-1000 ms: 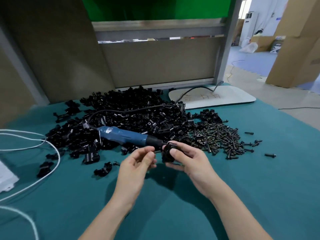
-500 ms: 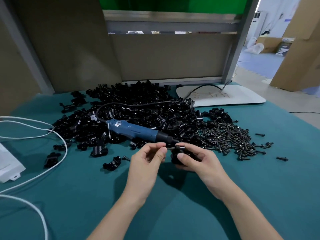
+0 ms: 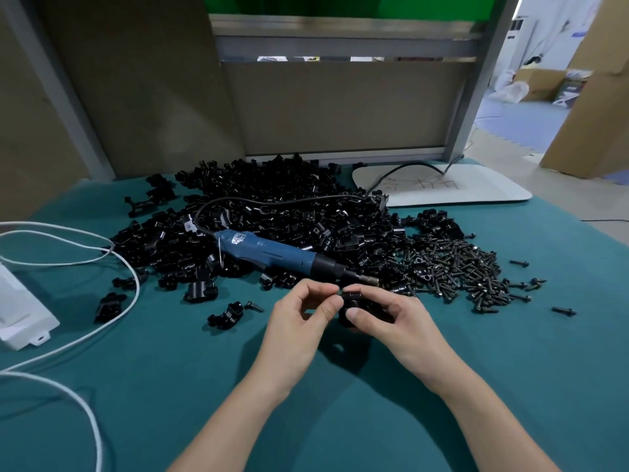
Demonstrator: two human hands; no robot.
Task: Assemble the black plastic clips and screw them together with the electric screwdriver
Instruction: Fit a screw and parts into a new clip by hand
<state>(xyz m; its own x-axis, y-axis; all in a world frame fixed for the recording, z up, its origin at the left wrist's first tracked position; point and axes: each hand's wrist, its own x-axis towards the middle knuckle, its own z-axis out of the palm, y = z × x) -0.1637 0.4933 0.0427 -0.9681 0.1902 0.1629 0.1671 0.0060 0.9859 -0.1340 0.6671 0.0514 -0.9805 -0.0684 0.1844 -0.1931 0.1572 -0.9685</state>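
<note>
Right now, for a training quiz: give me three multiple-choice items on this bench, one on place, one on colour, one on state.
1. Where does the blue electric screwdriver lie? A on the heap of black plastic clips; B on a white tray; C in a hand.
2. The table cloth is: A red; B teal; C grey.
3. The right hand: A lies flat; B holds the screwdriver; C grips a black clip.
1 A, it rests on the heap; 2 B, plainly teal; 3 C, it wraps the clip; the left hand pinches a small screw.
</note>
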